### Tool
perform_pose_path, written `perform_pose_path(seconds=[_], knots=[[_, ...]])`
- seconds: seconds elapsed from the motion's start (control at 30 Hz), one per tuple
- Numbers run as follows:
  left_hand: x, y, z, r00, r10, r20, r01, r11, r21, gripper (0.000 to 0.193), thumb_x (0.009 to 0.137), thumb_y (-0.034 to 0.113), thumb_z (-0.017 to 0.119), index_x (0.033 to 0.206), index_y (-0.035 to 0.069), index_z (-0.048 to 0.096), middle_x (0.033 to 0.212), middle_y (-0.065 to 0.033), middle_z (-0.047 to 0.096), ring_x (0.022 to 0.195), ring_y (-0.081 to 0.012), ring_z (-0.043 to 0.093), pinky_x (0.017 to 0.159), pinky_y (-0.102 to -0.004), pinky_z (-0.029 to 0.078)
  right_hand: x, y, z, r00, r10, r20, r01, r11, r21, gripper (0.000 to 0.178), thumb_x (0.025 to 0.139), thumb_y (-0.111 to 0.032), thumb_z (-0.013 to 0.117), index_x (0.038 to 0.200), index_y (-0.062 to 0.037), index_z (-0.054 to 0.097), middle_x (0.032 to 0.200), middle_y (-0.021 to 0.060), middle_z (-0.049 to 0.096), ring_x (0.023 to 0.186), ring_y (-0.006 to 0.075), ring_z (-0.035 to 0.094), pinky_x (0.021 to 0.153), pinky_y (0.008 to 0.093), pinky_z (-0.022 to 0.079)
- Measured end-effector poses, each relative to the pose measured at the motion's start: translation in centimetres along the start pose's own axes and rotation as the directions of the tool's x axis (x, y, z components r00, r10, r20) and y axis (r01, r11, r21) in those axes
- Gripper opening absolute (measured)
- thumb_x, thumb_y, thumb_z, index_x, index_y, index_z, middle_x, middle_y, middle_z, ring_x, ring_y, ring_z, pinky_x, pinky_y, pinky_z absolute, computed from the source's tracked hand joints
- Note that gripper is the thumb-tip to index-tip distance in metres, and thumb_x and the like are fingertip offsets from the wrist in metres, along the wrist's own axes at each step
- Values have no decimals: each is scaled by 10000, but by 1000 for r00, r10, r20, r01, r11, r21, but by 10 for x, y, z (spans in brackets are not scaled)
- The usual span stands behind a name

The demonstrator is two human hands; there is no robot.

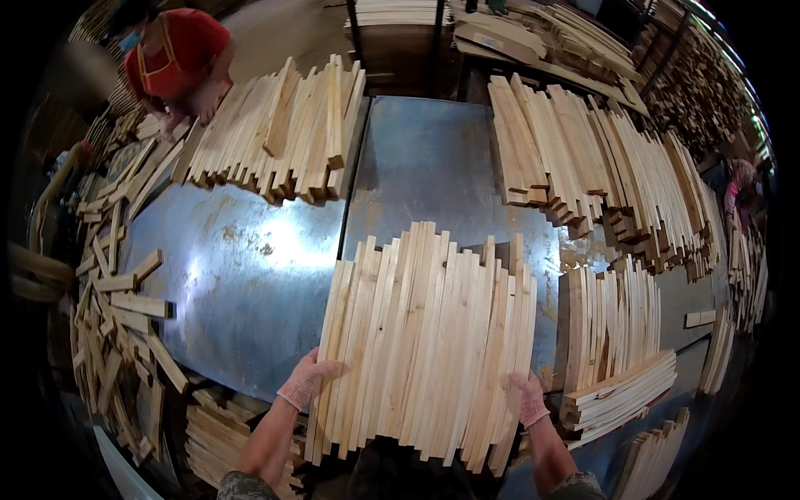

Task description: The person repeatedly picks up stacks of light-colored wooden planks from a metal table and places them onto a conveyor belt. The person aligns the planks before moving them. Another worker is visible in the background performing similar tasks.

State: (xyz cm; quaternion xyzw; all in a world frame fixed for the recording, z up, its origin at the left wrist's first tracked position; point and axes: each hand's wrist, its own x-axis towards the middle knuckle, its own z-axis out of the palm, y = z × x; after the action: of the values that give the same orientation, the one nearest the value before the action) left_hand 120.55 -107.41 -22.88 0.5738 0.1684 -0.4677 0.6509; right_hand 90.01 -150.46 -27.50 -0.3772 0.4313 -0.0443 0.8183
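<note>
A steel worktable (417, 150) bears lumber stacks (612, 150) along its far side; over its near edge, a row of pale wooden slats (417, 350) points its long axis toward that far side. Flanking the row, the left hand (307, 379) and right hand (527, 398), equally near, clamp its opposite sides.

No legible text, labels, numbers or signs — none on wood strips (421, 350), none on metal tabletop (421, 158).

Right hand (530, 400) partly hidden by slats (425, 350)
</note>
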Motion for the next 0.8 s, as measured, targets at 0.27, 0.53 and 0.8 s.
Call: perform_pose_path(seconds=[0.27,0.53,0.8], knots=[[-55,-89,-12,997,-47,65,52,996,-66,860,794,231,901,1507,-56,513,1321,-148,672,1173,-253,660,1065,-415,536,-39,21,-63,993,114,28,-112,993,-43,670,785,-233,882,1334,44,615,1138,110,701,972,251,691,891,389,561],[-166,-129,0,998,53,-41,-58,988,-146,753,822,206,889,1459,-38,570,1216,-106,710,1057,-192,684,954,-348,559,-103,-6,-11,975,162,155,-138,978,-156,679,760,-226,853,1340,51,634,1125,85,706,1069,250,683,953,376,559],[-317,-161,-8,951,241,-194,-296,890,-347,556,908,135,802,1418,15,616,1120,-49,716,980,-149,666,875,-318,528,-121,-13,50,870,269,412,-183,955,-235,623,844,-223,811,1376,38,618,1226,125,705,1132,311,677,1014,439,552]])
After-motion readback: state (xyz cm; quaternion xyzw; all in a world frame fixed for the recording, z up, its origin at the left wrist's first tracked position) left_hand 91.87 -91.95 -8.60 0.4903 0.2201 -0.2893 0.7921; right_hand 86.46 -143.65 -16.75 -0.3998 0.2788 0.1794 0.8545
